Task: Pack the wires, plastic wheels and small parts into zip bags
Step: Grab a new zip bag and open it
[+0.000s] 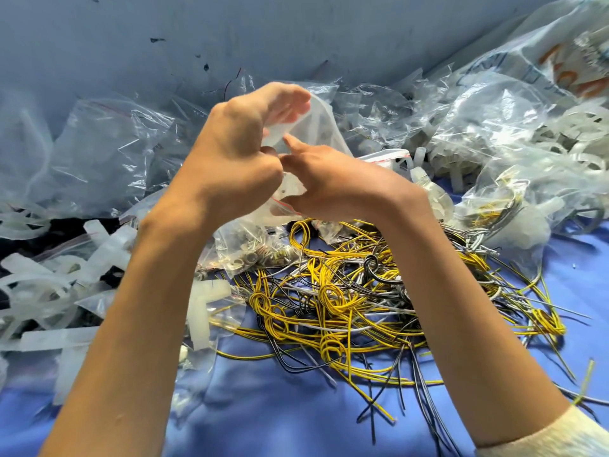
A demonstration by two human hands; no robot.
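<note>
My left hand [237, 153] and my right hand [333, 183] are raised together above the cloth, both gripping a small clear zip bag [316, 123] with a red zip line. The bag holds a whitish plastic piece; what else is inside is hidden by my fingers. Below my hands lies a tangled heap of yellow, black and grey wires [359, 291]. A clear bag of small metal washers and nuts [253, 252] rests left of the wires. White plastic strips and parts [99, 255] are scattered at the left.
A blue cloth [280, 407] covers the work surface. Piles of clear zip bags [108, 146] lie along the blue wall, and filled bags of plastic parts and wires [514, 166] stack up at the right.
</note>
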